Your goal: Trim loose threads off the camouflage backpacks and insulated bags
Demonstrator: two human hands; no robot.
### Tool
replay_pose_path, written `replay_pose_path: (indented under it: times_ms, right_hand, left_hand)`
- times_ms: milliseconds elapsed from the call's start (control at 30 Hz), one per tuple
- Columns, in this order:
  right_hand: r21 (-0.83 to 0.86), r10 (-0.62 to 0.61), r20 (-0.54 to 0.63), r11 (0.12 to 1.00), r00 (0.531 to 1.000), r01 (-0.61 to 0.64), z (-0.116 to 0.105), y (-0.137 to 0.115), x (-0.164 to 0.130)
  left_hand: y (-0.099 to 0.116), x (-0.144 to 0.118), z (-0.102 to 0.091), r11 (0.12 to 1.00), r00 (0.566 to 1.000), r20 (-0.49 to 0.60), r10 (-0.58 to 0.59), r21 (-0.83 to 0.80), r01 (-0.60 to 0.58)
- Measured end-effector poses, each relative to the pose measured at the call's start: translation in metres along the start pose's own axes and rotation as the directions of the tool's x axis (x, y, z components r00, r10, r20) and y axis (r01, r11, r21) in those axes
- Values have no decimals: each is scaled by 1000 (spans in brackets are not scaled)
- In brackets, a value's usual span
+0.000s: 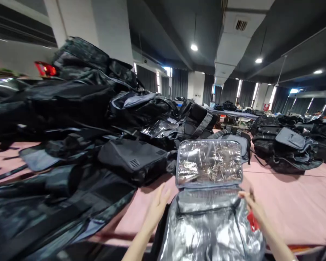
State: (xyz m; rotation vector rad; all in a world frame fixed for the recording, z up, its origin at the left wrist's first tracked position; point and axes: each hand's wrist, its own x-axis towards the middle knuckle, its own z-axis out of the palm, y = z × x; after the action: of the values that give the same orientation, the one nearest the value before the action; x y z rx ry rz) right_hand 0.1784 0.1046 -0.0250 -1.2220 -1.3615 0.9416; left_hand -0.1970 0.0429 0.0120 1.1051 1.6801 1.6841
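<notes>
An insulated bag [206,232] with a shiny silver lining stands in front of me. Its lid [209,163] is folded back, showing the crinkled silver inside. My left hand [158,204] is beside the bag's left upper edge, fingers stretched out and holding nothing visible. At the right upper edge is my right hand [252,203], its fingers bent inward by the rim. A small red-handled tool [252,221] shows at its palm; blur hides its exact kind. Whether those fingertips also grip the rim I cannot tell.
Black and camouflage bags [70,108] are heaped high on the left. A dark flat bag [133,159] lies left of the lid. More bags [285,145] sit to the right on the pink-covered table [293,203]. Further tables stand behind.
</notes>
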Motion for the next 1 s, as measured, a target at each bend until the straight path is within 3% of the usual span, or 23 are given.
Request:
replay_pose_path:
  times_ms: [133,300,467,633,733,900,1000]
  right_hand:
    - [-244,109,206,968,972,-56,15,52,-34]
    - [-331,263,276,929,924,-165,11,80,-90]
    - [-424,405,323,870,856,-251,7,99,-144]
    - [-487,479,283,818,831,-306,3,114,-165]
    - [-506,472,277,812,837,-291,6,115,-166]
    - [-524,484,264,798,834,-298,13,111,-162]
    - [-529,490,263,794,831,-301,15,111,-161]
  left_hand:
    - [-62,-52,-5,988,991,56,-121,104,115]
    - [-101,-112,-19,944,961,-8,-277,184,274]
    - [-102,-166,-34,919,930,-111,-350,150,364]
    - [-89,-203,-43,855,896,-223,-384,280,436]
    - [-90,-214,-43,831,885,-189,-425,307,464]
    - [-101,-219,-40,842,864,-48,-501,204,500]
    - [-108,-217,-40,844,859,-23,-511,174,507]
